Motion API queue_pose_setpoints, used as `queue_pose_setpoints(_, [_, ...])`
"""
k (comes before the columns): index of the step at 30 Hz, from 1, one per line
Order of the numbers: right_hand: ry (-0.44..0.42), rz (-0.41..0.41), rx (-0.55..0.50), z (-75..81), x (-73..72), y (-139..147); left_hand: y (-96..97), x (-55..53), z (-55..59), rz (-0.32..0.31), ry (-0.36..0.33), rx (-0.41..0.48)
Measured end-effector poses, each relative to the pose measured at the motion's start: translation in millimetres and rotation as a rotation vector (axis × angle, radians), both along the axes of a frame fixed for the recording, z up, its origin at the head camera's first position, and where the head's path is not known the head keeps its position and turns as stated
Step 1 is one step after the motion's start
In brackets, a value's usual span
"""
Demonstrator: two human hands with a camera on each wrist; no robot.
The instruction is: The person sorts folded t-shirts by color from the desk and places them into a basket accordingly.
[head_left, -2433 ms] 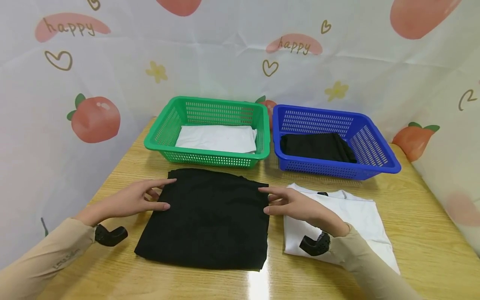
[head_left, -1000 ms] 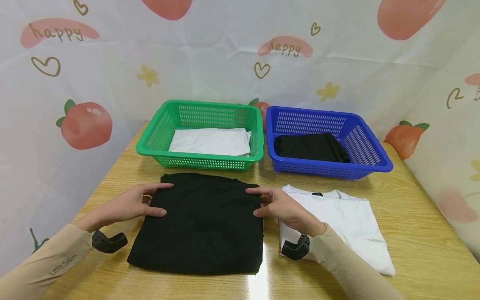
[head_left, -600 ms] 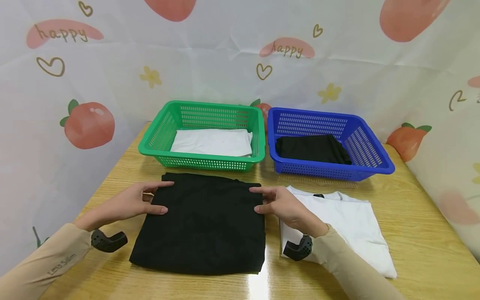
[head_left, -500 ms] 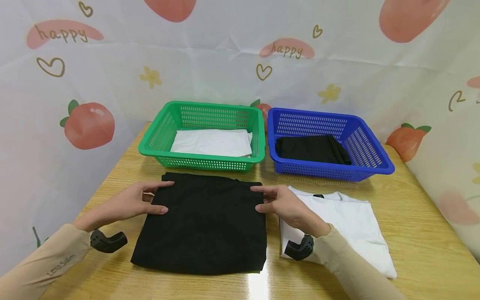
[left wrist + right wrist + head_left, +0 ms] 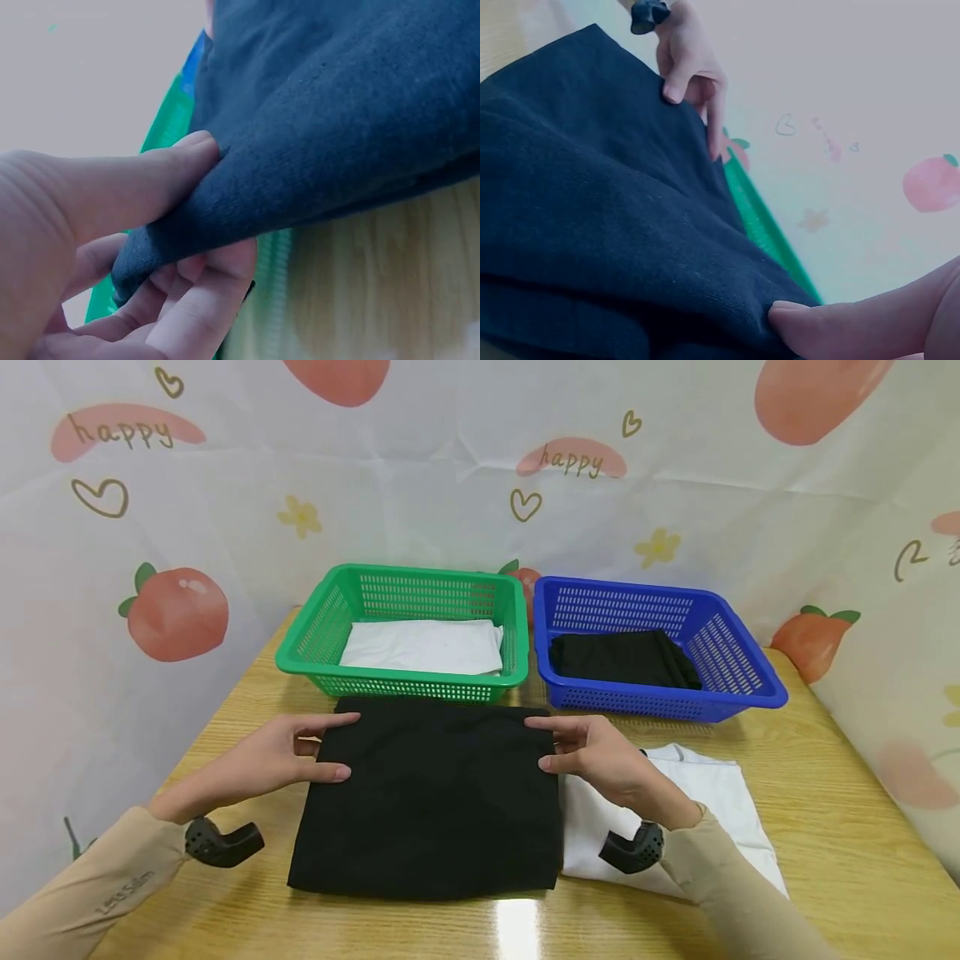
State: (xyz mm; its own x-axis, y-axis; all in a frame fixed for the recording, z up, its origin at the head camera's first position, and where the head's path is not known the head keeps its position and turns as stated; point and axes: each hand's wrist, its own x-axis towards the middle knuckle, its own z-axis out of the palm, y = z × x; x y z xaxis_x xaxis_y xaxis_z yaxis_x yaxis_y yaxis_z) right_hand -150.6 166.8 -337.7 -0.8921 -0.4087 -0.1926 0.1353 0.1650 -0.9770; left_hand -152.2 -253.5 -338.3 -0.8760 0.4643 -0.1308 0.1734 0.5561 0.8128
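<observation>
A folded black garment (image 5: 431,802) spans the space between both hands in front of the baskets. My left hand (image 5: 281,758) pinches its left side; in the left wrist view the thumb (image 5: 169,176) lies on top and the fingers (image 5: 202,300) curl beneath the cloth. On the opposite side my right hand (image 5: 607,760) pinches the edge, its thumb (image 5: 810,326) pressing on top in the right wrist view, where its other fingers are mostly hidden. A folded white shirt (image 5: 720,793) lies at the right, partly covered by my right hand, forearm and the black garment.
Behind the black garment stands a green basket (image 5: 405,683) holding folded white cloth (image 5: 423,645). Beside it, a blue basket (image 5: 667,697) contains folded black cloth (image 5: 618,658). The wooden table (image 5: 840,827) meets a printed white curtain (image 5: 420,485) at the back and sides.
The black garment has shifted right and slightly toward the baskets with both hands holding it. Its right edge now overlaps the white shirt in the head view. The baskets stay put.
</observation>
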Motion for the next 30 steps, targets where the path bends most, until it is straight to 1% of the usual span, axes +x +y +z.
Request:
queue_pose_setpoints(6, [0.021,0.002,0.004,19.4,2.3,21,16.9,0.9,12.4,0.001,-0.034,0.049])
queue_pose_setpoints(8, [0.035,0.008,0.025,26.7,4.1,30,23.6,1.3,15.9,0.003,-0.044,0.076])
queue_pose_setpoints(12, [0.068,0.014,0.077,41.1,7.0,51,40.7,-0.1,23.1,-0.008,-0.082,0.184])
queue_pose_setpoints(14, [0.083,0.021,0.08,49.8,6.9,62,51.8,-2.9,27.3,-0.013,-0.1,0.247])
queue_pose_setpoints(16, [0.084,0.027,0.059,59.5,4.9,73,64.1,-6.7,32.6,-0.013,-0.101,0.297])
queue_pose_setpoints(18, [0.083,0.044,0.031,70.7,2.4,85,76.9,-11.1,38.1,-0.007,-0.1,0.328])
queue_pose_setpoints(20, [0.067,0.062,0.006,82.3,-1.5,98,89.6,-16.2,43.7,0.004,-0.108,0.369])
queue_pose_setpoints(24, [0.064,0.075,0.025,104.7,-12.2,122,113.0,-27.4,55.8,0.03,-0.096,0.435])
queue_pose_setpoints(27, [0.073,0.066,0.073,120.0,-21.6,138,130.0,-37.1,64.9,0.06,-0.057,0.456])
queue_pose_setpoints(28, [0.072,0.067,0.085,124.6,-25.2,144,135.9,-40.8,67.6,0.068,-0.055,0.47])
queue_pose_setpoints(30, [0.056,0.073,0.088,133.4,-33.2,156,147.6,-47.9,72.8,0.09,-0.042,0.48])
